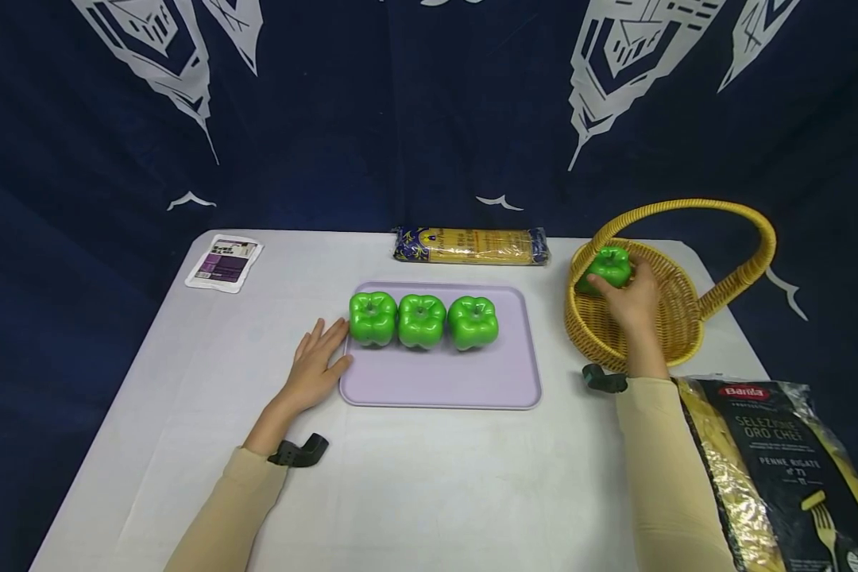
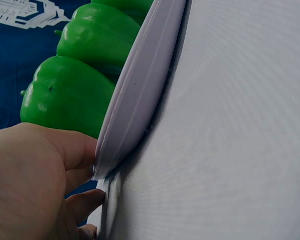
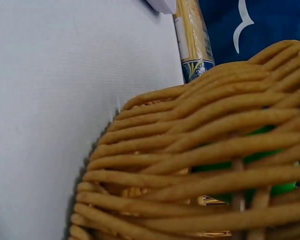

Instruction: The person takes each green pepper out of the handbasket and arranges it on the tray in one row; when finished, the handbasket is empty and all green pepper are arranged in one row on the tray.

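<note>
Three green bell peppers (image 1: 422, 321) sit in a row along the far half of a pale lilac tray (image 1: 439, 385). My left hand (image 1: 316, 369) lies at the tray's left edge with fingers spread and straight; in the left wrist view its thumb side touches the tray rim (image 2: 135, 85) beside the nearest pepper (image 2: 65, 95). My right hand (image 1: 632, 298) reaches into a yellow wicker basket (image 1: 589, 334) and grips another green bell pepper (image 1: 612, 264) between thumb and fingers. The right wrist view shows mostly basket weave (image 3: 189, 150), which hides that hand.
A spaghetti packet (image 1: 472, 246) lies behind the tray. A white and purple pouch (image 1: 225, 262) is at the far left. At the right front lies a large penne bag (image 1: 779, 469) beside my right sleeve. The basket's tall handle (image 1: 686, 206) arches over its opening.
</note>
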`<state>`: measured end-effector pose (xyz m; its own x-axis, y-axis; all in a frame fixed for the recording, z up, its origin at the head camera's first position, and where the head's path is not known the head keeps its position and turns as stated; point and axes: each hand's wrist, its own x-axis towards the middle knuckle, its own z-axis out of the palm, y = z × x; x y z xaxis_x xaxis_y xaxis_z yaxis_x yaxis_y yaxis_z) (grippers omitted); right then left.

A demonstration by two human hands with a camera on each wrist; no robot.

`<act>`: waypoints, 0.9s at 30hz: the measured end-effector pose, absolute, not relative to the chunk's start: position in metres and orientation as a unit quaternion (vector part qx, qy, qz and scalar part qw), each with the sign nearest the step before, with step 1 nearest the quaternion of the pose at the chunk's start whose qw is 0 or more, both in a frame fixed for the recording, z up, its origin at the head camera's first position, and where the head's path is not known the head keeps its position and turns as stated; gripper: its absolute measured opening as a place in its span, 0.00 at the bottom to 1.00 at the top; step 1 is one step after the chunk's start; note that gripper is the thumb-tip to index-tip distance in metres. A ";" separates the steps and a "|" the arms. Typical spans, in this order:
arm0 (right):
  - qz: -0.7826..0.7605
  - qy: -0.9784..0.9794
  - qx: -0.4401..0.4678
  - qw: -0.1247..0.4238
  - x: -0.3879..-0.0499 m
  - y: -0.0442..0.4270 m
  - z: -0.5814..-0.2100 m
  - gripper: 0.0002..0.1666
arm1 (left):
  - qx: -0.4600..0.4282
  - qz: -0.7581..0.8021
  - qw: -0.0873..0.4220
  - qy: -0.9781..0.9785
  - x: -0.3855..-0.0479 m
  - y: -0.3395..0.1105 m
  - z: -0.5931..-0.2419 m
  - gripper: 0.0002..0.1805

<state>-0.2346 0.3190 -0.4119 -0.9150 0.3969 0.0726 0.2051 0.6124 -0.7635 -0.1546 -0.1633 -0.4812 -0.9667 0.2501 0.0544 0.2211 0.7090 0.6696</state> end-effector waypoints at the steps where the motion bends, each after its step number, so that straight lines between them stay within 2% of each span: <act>1: 0.406 -0.890 -0.170 0.119 -0.235 0.319 -0.412 0.48 | 0.127 0.359 0.020 0.924 -0.154 -0.163 -0.481 0.32; 17: 0.413 -0.880 -0.199 0.123 -0.230 0.319 -0.410 0.48 | 0.130 0.364 0.017 0.922 -0.154 -0.162 -0.481 0.32; 27: 0.424 -0.864 -0.230 0.143 -0.208 0.324 -0.402 0.47 | 0.128 0.360 0.024 0.924 -0.155 -0.164 -0.482 0.32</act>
<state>-0.2078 0.3244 -0.4019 -0.8533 0.5189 0.0521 0.2762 0.5343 -0.7989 -0.1549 -0.1641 -0.4819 -0.9658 0.2548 0.0477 0.2199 0.7080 0.6711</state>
